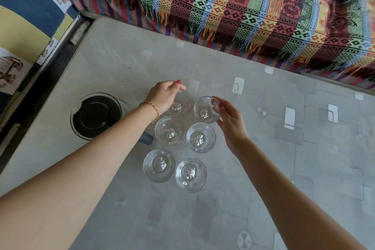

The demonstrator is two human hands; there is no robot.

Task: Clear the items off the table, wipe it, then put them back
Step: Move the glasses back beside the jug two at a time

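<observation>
Head view: you look straight down on 6 clear glasses standing in 2 columns of 3 at the centre of the frame, on the grey table (263,168).
Key relation: the top pair sits right at your fingertips, 1 glass per hand, each upright with its long axis pointing up at the camera.
Left hand (164,95): fingers curled over the far rim of the top-left glass (179,104), pinching it from above.
Right hand (229,122): cupped on the right side of the top-right glass (206,109), thumb and fingers touching the rim; whether the hold is firm, you cannot tell.
Nearer hand: each hand is on its own glass; the other 4 lie lower in the frame, closer to your body.
Look of the glasses: see-through, empty, thick patterned bases, rims close together, so lift straight up to avoid clinking.
Other item: a black-lidded jug (96,115) at the left, its handle just beside the middle-left glass (169,130).
Judgement: whether this is clearing or putting back, you cannot tell.
</observation>
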